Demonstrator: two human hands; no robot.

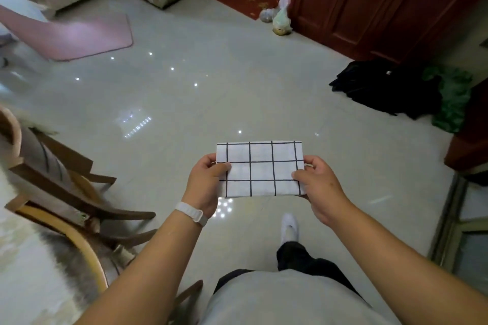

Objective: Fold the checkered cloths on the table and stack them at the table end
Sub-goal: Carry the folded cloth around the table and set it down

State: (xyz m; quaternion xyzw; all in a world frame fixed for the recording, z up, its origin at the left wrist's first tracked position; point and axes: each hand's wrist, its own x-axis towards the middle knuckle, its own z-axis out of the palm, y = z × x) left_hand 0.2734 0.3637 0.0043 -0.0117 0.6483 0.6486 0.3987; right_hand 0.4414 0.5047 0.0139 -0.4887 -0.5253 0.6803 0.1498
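Note:
A white cloth with a black grid pattern (260, 169), folded into a small flat rectangle, is held in the air above the tiled floor in front of me. My left hand (206, 183) pinches its left edge with thumb on top. My right hand (318, 182) pinches its right edge the same way. A white band sits on my left wrist. The table's surface shows only as a pale blurred area (23, 258) at the lower left.
Wooden chairs (66, 187) stand at the left beside the pale surface. A pink mat (79, 34) lies on the floor at the back left. A black cloth pile (383, 87) and green fabric (454, 97) lie at the right, by a dark red cabinet (369, 2).

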